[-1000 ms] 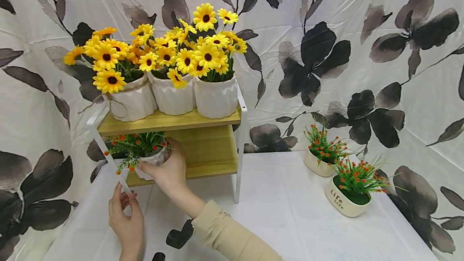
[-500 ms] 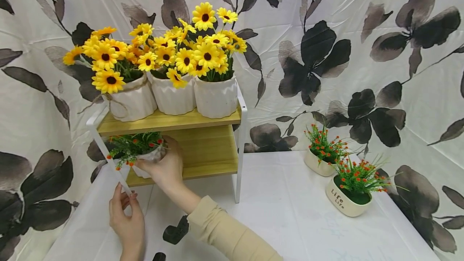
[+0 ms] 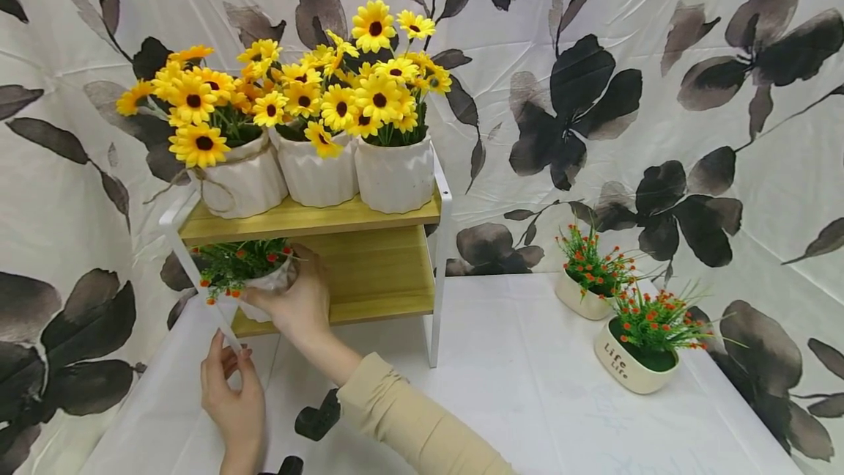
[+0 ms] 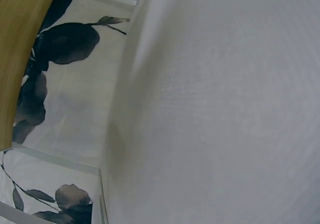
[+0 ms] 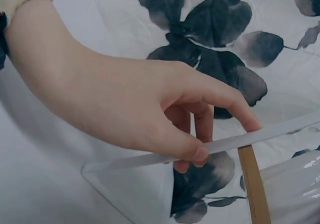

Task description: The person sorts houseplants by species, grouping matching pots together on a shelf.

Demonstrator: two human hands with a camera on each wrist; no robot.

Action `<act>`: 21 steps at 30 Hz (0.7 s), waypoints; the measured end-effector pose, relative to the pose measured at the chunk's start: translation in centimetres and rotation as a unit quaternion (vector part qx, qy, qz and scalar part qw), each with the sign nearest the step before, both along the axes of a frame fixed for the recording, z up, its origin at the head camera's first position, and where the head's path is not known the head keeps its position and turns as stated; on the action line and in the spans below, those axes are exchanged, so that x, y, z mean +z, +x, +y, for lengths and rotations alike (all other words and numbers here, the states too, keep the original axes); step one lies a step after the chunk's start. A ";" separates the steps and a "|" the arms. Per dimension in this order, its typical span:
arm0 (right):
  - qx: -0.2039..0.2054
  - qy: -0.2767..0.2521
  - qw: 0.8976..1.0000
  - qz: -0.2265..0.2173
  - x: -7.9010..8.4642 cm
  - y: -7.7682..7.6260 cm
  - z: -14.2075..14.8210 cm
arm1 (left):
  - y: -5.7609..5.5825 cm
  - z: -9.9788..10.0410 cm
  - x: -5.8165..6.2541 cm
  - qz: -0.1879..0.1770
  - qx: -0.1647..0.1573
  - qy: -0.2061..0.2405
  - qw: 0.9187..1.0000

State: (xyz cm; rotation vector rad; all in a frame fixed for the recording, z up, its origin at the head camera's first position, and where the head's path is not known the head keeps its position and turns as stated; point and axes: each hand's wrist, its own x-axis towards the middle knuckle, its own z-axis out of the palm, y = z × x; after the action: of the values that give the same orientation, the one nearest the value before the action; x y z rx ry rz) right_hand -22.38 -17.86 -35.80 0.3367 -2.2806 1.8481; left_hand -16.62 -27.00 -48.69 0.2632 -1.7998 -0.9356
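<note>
On the lower shelf of a two-tier plant stand [image 3: 310, 222], my right hand [image 3: 300, 306] grips a white pot [image 3: 275, 281] from its right side, thumb in front. Orange-red flowers and green leaves [image 3: 244, 262] fill this pot at the shelf's left end, partly under the top board. Low on the stand, my left hand [image 3: 231, 405] pinches the white front left leg [image 3: 227, 330] between thumb and fingers. The right wrist view shows this left hand [image 5: 125, 99] on the leg [image 5: 227, 142], beside the wooden shelf edge [image 5: 255, 189]. Neither hand appears in the left wrist view.
White pots of yellow sunflowers [image 3: 316, 174] line the top board. Two cream oval pots with orange-red flowers stand at the right, one [image 3: 583, 299] behind the other [image 3: 633, 365]. Black wrist devices [image 3: 318, 416] show near the arms. A flower-printed cloth hangs behind.
My right hand has pushed the white pot slightly left and deeper into the lower shelf, so its flowers sit further inside the frame. The left hand keeps its hold on the leg.
</note>
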 end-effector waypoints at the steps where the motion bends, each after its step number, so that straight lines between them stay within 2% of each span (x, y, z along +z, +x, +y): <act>1: 0.005 0.003 1.000 -0.001 0.0 0.0 0.1 | 0.0 0.0 0.0 0.001 0.000 0.000 1.000; 9: 0.054 -0.019 0.998 -0.023 0.1 0.1 1.3 | 0.0 -0.2 -0.2 -0.007 -0.007 -0.002 1.000; 13: 0.051 -0.006 0.998 -0.032 0.1 0.3 1.9 | -0.1 -0.2 -0.2 -0.004 -0.005 -0.004 1.000; 17: 0.051 0.019 0.998 -0.023 -0.2 0.6 2.6 | -0.1 -0.1 -0.1 0.001 0.002 -0.006 1.000; 21: 0.058 0.018 0.998 -0.016 -0.4 0.9 3.6 | -0.1 -0.1 -0.1 -0.002 0.006 -0.006 1.000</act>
State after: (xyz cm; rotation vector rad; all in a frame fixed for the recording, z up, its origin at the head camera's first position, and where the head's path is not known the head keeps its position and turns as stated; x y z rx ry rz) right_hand -21.43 -14.30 -36.20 0.4573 -2.3639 1.8812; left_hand -16.70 -27.06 -48.78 0.2686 -1.8046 -0.9160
